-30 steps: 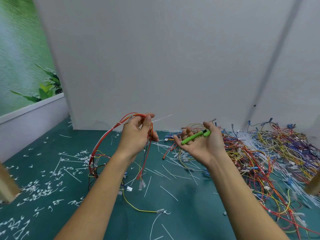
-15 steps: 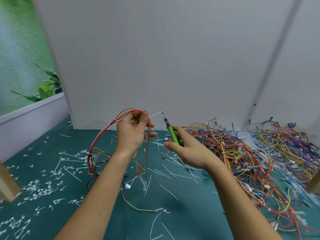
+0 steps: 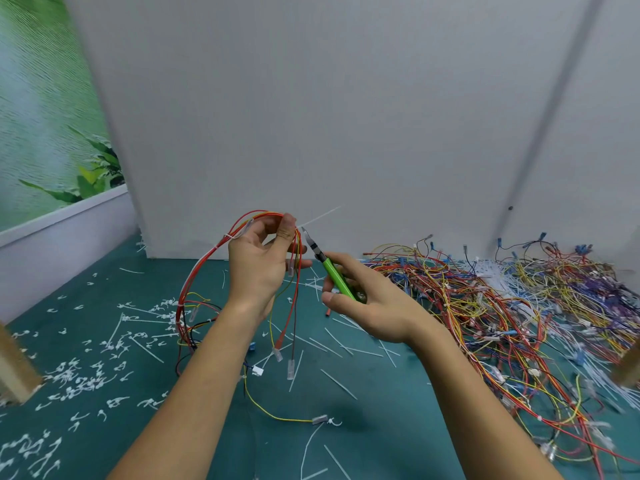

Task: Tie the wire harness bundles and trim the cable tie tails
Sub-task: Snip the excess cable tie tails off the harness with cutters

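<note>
My left hand (image 3: 260,263) holds up a wire harness bundle (image 3: 207,268) of red, yellow and white wires, pinching it at the top between thumb and fingers. A white cable tie tail (image 3: 320,216) sticks out to the upper right from that pinch. My right hand (image 3: 370,303) grips green-handled cutters (image 3: 332,271), their metal jaws pointing up-left and lying just below the base of the tail. The bundle's ends with clear connectors hang down to the green mat (image 3: 381,427).
A big tangle of coloured wire harnesses (image 3: 502,306) covers the mat on the right. Cut tie tails (image 3: 79,372) and loose white cable ties litter the left and middle. A white wall panel stands behind. A wooden post (image 3: 14,365) is at the left edge.
My right hand turned the cutters from lying flat in the palm to pointing up, then moved them left to the tie tail. My left hand raised the bundle slightly.
</note>
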